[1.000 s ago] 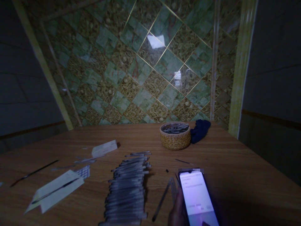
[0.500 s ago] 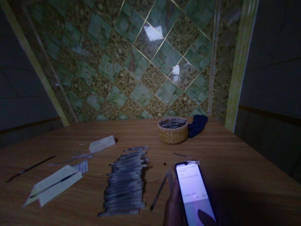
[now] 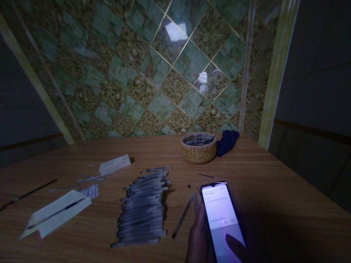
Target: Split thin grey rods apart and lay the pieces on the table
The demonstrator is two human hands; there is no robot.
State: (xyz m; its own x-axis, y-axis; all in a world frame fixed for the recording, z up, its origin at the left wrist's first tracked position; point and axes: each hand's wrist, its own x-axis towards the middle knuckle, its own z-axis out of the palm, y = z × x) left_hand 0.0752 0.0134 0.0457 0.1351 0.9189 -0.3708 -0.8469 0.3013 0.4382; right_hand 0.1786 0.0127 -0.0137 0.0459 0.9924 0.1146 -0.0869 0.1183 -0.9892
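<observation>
From my feed, the left hand [image 3: 199, 237] wraps the phone [image 3: 219, 212] by its left edge, just above the counter [image 3: 274, 190], with the screen tilted toward the camera, likely for reading. Of the right hand [image 3: 237, 248] only a fingertip shows over the lower screen, so I cannot tell its grip. The stack of grey sticks [image 3: 144, 208] lies squared to the left.

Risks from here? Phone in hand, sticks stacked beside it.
1. The left hand grips the phone by one edge while the right hand reaches over its screen; it may slip onto the table.
2. The loose stick and the stack of sticks lie close by; a careless move might scatter them.
</observation>
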